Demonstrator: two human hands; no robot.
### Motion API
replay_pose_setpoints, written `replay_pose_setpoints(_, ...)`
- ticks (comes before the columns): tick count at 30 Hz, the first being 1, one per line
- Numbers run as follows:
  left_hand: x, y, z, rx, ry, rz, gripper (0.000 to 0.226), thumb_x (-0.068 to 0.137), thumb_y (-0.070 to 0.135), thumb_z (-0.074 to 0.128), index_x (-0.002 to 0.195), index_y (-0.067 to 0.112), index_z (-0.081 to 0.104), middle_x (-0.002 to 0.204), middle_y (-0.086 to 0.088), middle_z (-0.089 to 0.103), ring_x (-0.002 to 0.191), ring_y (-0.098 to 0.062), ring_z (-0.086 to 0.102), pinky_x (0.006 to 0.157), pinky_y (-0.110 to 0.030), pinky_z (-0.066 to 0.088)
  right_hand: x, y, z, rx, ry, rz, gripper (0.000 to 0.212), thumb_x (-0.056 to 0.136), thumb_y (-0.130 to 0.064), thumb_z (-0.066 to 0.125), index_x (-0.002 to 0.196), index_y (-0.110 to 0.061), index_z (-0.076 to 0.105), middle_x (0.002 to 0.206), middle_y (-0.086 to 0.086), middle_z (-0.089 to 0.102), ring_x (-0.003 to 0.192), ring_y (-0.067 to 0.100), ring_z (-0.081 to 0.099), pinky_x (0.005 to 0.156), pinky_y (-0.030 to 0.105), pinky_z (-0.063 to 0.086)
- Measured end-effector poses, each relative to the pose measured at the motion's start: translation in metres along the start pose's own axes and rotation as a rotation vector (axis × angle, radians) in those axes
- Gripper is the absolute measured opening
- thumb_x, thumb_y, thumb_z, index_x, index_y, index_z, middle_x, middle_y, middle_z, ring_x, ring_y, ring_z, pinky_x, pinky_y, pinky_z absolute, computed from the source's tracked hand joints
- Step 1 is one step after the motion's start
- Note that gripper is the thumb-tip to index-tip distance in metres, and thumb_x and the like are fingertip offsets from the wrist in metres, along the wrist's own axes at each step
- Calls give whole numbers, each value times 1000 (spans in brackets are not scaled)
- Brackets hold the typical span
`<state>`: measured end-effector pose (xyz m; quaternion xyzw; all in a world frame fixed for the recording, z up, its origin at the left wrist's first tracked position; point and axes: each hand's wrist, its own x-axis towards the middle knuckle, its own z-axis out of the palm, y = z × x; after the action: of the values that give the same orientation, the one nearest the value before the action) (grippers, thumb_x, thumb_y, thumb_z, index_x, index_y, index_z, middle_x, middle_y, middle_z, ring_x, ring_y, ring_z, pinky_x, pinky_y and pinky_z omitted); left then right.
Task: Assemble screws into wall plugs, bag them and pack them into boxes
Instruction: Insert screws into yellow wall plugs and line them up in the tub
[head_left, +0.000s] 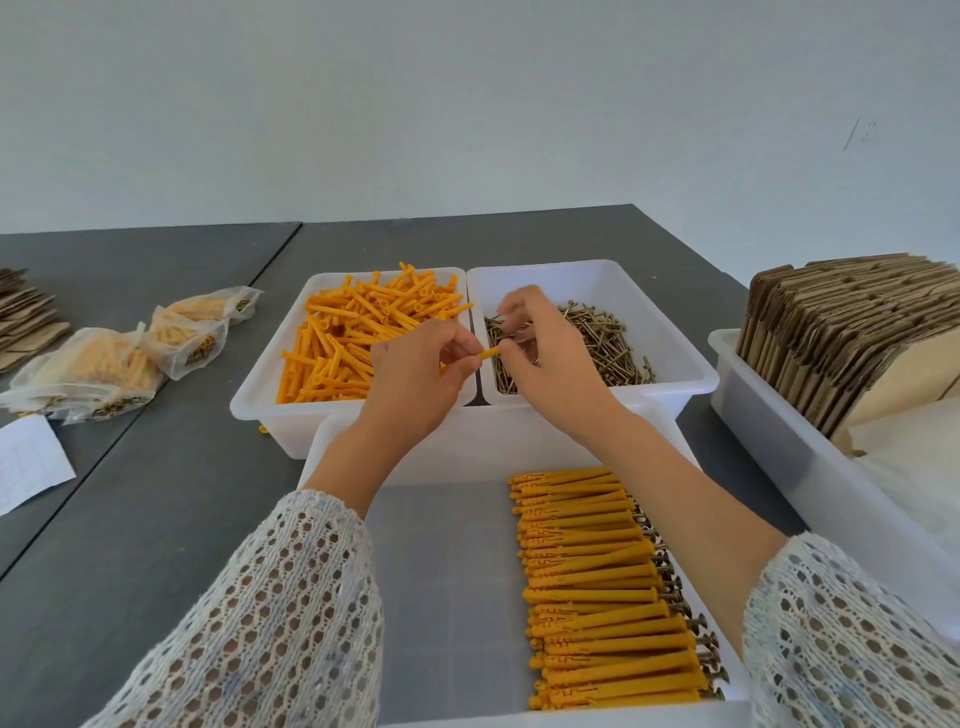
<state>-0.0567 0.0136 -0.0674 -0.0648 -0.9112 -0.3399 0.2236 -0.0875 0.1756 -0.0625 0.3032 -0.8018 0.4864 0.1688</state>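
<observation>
Grey table (156, 519) against a pale wall is carrying all the trays. Left hand (415, 374) is pinching one orange plug (488, 354), holding it level over the seam between the two far bins. Right hand (540, 353) is meeting the plug's open end, fingers curled round a screw (511, 338) that is only partly showing. Plug bin (260, 384) is sitting on the left, screw bin (691, 364) touching it on the right. Near tray (332, 441) is holding a row of assembled plugs (597, 582), screw heads pointing right. Filled bags (104, 369) are lying well to the left beside a paper slip (31, 462). Flat cartons (841, 332) are standing in a tray at far right.
</observation>
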Motion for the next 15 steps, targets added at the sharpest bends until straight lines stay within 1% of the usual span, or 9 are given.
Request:
replay_pose_setpoints(1,0,3,0,-52,-2,2,12,92,20,68,91,31,64,84,18,63,87,-1,60,94,-36,43,1,-3,-1,60,45,6,25,94,-4,48,117,-16,48,104,6,56,76,17,60,68,24,49)
replay_pose_setpoints(2,0,7,0,-106,-4,11,10,92,18,67,93,28,66,85,17,63,85,0,59,89,-27,47,2,-5,-2,110,113,9,27,97,-8,44,122,-18,44,110,5,55,77,16,63,69,24,51)
replay_pose_setpoints(3,0,12,0,-149,-15,30,11,92,16,67,94,26,66,84,17,63,83,1,58,81,-17,47,4,-6,-5,146,198,18,26,99,-12,40,124,-18,43,112,4,55,79,15,66,70,25,52)
replay_pose_setpoints(4,-2,19,0,-176,-42,60,11,92,14,67,93,26,67,84,15,63,82,1,57,74,-11,45,6,-5,-9,172,287,46,24,101,-16,37,125,-17,42,110,2,55,79,14,67,69,27,54)
replay_pose_setpoints(5,-4,26,1,-185,-87,101,12,92,14,68,92,26,67,84,14,64,80,-1,57,71,-10,44,7,-2,-14,196,366,103,22,103,-18,35,124,-17,43,106,1,56,78,14,67,66,29,55)
replay_pose_setpoints(8,-19,47,10,-93,-297,247,9,91,24,69,92,31,64,84,17,63,75,-4,59,67,-20,48,12,16,-34,356,507,411,16,103,-22,36,116,-17,46,97,3,55,72,14,61,59,28,54)
replay_pose_setpoints(11,-35,62,23,88,-528,329,6,91,32,68,94,34,63,85,21,62,72,5,54,63,-18,42,14,31,-52,622,560,710,22,98,-18,41,115,-11,52,92,7,57,68,17,56,55,29,52)
replay_pose_setpoints(13,-42,67,31,178,-656,338,7,91,35,67,98,33,64,91,18,65,74,5,51,65,-19,39,14,34,-55,645,554,752,18,96,-13,43,107,-10,57,87,8,58,66,18,54,55,28,51)
replay_pose_setpoints(15,-48,70,36,225,-759,335,10,91,36,68,99,31,66,95,15,67,83,-1,54,69,-25,41,13,33,-51,521,498,728,16,95,-10,43,95,-13,59,83,5,58,64,16,53,53,26,50)
